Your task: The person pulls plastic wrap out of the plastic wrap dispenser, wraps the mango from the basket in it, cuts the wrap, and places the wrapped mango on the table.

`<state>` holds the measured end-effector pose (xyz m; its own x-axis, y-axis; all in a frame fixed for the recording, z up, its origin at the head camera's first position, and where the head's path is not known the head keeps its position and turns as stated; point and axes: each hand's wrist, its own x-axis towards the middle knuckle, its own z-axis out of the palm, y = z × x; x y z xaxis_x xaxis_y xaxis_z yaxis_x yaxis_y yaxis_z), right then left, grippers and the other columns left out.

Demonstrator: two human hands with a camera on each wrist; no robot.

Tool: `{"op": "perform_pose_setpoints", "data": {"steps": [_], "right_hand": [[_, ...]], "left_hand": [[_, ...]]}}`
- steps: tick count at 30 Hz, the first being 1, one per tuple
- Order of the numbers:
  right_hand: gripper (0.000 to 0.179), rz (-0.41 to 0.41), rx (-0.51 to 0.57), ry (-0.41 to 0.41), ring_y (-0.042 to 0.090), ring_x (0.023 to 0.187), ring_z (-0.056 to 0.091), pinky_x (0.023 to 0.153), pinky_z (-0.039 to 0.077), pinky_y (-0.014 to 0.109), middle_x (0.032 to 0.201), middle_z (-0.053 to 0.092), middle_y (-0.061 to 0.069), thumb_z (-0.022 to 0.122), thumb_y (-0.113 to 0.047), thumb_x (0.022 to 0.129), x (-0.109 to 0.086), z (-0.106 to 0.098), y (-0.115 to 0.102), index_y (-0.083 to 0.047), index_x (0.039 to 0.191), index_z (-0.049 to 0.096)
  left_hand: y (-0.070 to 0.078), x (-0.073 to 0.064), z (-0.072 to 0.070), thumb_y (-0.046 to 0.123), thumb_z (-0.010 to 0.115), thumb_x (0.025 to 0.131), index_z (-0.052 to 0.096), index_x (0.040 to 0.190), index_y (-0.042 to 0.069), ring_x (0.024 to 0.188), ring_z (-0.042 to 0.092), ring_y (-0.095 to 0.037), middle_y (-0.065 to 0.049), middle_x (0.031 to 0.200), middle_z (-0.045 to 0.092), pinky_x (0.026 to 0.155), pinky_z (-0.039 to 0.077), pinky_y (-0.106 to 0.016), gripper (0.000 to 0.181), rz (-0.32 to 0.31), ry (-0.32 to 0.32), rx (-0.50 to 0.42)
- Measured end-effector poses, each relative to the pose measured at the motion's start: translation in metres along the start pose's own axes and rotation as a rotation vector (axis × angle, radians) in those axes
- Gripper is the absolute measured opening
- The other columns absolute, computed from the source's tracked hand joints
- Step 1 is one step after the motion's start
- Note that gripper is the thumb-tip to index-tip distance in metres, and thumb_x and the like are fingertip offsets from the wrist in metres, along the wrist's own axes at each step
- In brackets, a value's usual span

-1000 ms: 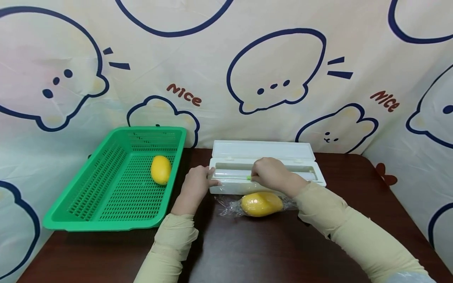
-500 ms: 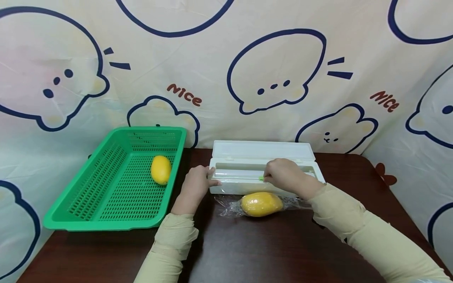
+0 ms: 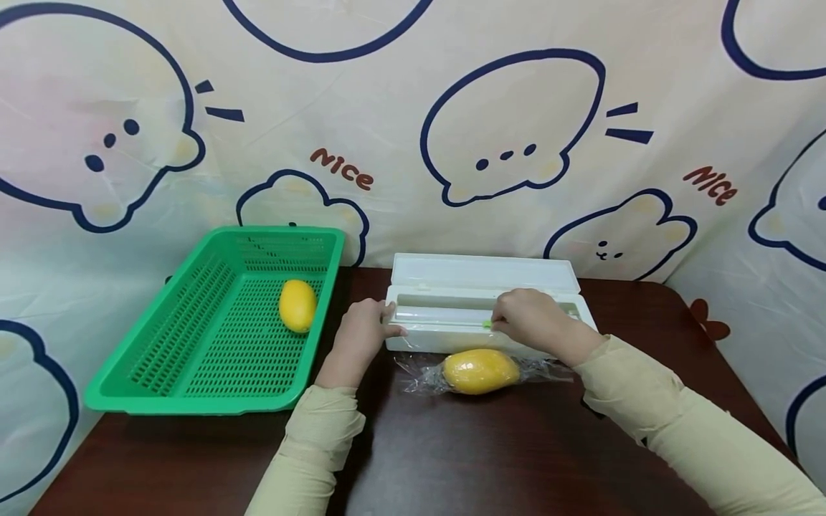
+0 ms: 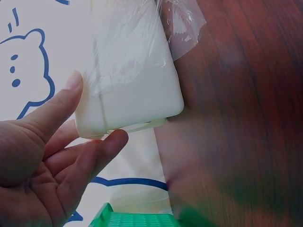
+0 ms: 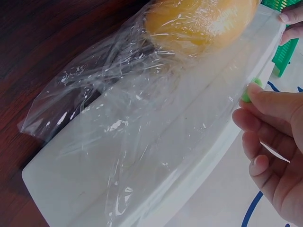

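A white cling film dispenser lies on the table with its lid raised and a film roll inside. My left hand holds its left end; in the left wrist view the thumb and fingers lie about the corner. My right hand pinches a small green slider on the dispenser's track, right of the middle. Just in front lies a yellow mango-like fruit in clear film, which runs up over the dispenser's front. The right hand covers part of the roll.
A green plastic basket stands to the left, with another yellow fruit inside. A printed cloth hangs behind the dark wooden table.
My right hand has slid the green slider rightward along the track, slowing in the latter half second. The left hand stays on the dispenser's end. The head view has shifted slightly.
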<state>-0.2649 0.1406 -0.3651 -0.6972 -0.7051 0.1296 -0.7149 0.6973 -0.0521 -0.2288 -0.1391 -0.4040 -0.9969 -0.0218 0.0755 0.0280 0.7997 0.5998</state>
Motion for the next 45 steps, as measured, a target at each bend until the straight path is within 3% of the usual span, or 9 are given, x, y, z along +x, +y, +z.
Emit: {"op": "perform_pose_setpoints", "data": {"steps": [8, 13, 24, 31, 45], "right_hand": [[0.012, 0.015, -0.011, -0.001, 0.016, 0.074, 0.066, 0.068, 0.057, 0.038, 0.080, 0.071, 0.000, 0.077, -0.006, 0.090, -0.004, 0.000, 0.003, -0.011, 0.080, 0.080], [0.014, 0.006, 0.006, 0.011, 0.016, 0.073, 0.066, 0.066, 0.056, 0.037, 0.080, 0.070, -0.001, 0.076, -0.005, 0.090, -0.008, -0.001, 0.006, -0.012, 0.078, 0.079], [0.011, 0.047, 0.001, -0.005, 0.014, 0.073, 0.062, 0.068, 0.054, 0.037, 0.081, 0.070, -0.001, 0.077, -0.006, 0.089, -0.021, -0.005, 0.019, -0.012, 0.080, 0.079], [0.011, 0.069, -0.005, -0.022, 0.013, 0.072, 0.060, 0.066, 0.053, 0.037, 0.082, 0.070, -0.001, 0.077, -0.007, 0.090, -0.027, -0.009, 0.022, -0.013, 0.080, 0.079], [0.004, 0.131, -0.010, -0.060, 0.015, 0.077, 0.064, 0.065, 0.055, 0.036, 0.088, 0.072, 0.001, 0.079, -0.012, 0.090, -0.039, -0.012, 0.031, -0.010, 0.087, 0.081]], "left_hand": [[0.000, -0.001, -0.002, 0.022, 0.087, 0.081, 0.070, 0.130, 0.004, 0.092, 0.067, -0.029, -0.017, 0.131, 0.066, 0.066, 0.049, -0.035, 0.055, 0.009, -0.013, 0.016], [-0.001, -0.001, -0.002, 0.022, 0.087, 0.081, 0.068, 0.131, 0.005, 0.102, 0.068, -0.031, -0.017, 0.133, 0.064, 0.067, 0.049, -0.034, 0.057, 0.012, -0.013, 0.007], [0.000, 0.000, -0.004, 0.022, 0.087, 0.081, 0.065, 0.134, 0.006, 0.106, 0.068, -0.031, -0.017, 0.135, 0.064, 0.074, 0.054, -0.039, 0.059, -0.010, -0.015, 0.016], [0.001, 0.000, -0.004, 0.022, 0.087, 0.082, 0.065, 0.135, 0.006, 0.099, 0.068, -0.030, -0.017, 0.134, 0.064, 0.070, 0.052, -0.036, 0.060, -0.001, -0.027, 0.023], [0.000, 0.000, -0.003, 0.022, 0.087, 0.080, 0.065, 0.134, 0.006, 0.102, 0.068, -0.029, -0.017, 0.136, 0.062, 0.063, 0.046, -0.030, 0.061, 0.000, -0.029, 0.013]]}}
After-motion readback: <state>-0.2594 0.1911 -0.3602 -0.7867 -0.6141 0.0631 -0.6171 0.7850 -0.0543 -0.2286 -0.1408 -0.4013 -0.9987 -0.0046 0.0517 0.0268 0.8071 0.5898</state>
